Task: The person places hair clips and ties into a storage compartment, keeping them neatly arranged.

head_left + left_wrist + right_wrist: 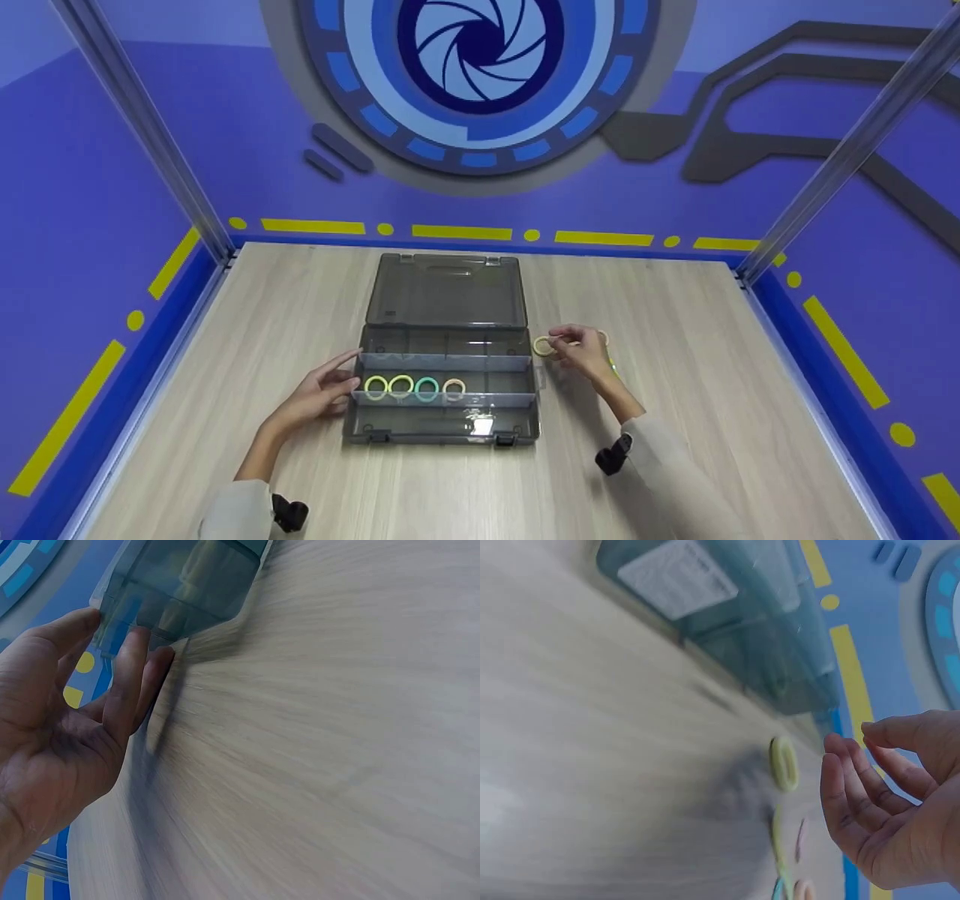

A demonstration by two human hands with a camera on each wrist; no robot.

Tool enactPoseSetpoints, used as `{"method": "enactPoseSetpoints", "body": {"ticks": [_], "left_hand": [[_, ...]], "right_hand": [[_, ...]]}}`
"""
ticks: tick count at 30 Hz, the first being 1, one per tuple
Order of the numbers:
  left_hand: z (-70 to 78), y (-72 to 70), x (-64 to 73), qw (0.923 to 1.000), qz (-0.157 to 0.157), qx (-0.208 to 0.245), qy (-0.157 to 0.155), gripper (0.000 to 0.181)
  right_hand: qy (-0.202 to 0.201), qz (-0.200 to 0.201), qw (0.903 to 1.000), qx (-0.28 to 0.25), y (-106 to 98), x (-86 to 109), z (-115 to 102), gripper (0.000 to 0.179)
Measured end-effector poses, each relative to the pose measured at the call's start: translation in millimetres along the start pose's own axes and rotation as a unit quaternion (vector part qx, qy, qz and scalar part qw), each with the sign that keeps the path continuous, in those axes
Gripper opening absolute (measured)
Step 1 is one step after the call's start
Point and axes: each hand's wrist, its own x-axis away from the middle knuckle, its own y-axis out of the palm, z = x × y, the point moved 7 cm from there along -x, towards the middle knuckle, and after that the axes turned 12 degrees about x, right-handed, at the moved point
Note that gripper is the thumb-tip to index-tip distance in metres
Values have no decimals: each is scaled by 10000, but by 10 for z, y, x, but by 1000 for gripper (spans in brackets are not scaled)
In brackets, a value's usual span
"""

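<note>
A grey see-through divided box (442,420) lies on the table with its lid laid back. Its middle row holds several ring-shaped bands: a yellow one (376,388), another yellow one, a teal one (427,388) and a peach one (454,388). The fingertips of my left hand (313,395) touch the box's left side, fingers extended. Just right of the box, my right hand (583,352) hovers over a pale yellow band (784,763), which lies on the table below the fingers. Its fingers are loosely bent, thumb apart, with nothing between them.
More bands lie behind the right hand, among them a yellow-green one (778,840) and a pink one (801,840). A white label (677,577) is on the box's underside or side. Blue printed walls (480,202) and metal posts (150,135) border the table.
</note>
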Motion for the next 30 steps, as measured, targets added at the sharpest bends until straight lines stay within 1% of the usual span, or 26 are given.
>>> {"method": "enactPoseSetpoints", "body": {"ticks": [3,6,10,12,15,19,21,25,30], "left_hand": [[2,-1,2,10000,-43,72,-1,69],[8,1,-2,9998,-77,167,35,69],[12,24,-18,9990,-255,334,132,69],[8,34,-22,9985,-347,385,157,69],[5,29,-23,9982,-373,425,189,69],[6,17,-22,9980,-330,486,214,68],[5,21,-20,9980,-334,506,187,68],[-1,27,-18,9983,-325,471,141,68],[-3,27,-11,9984,-324,452,125,68]], "right_hand": [[108,68,9999,34,-9,-37,81,19],[224,133,9995,196,-9,-71,152,17],[345,224,9982,438,2,-108,231,18],[404,220,9978,473,16,-119,271,20],[547,133,9981,253,53,-137,321,20],[738,-90,9972,-97,123,-160,365,23],[792,-139,9967,-72,148,-167,379,24],[754,-57,9969,206,171,-182,389,21],[572,132,9965,591,173,-207,374,14]]}}
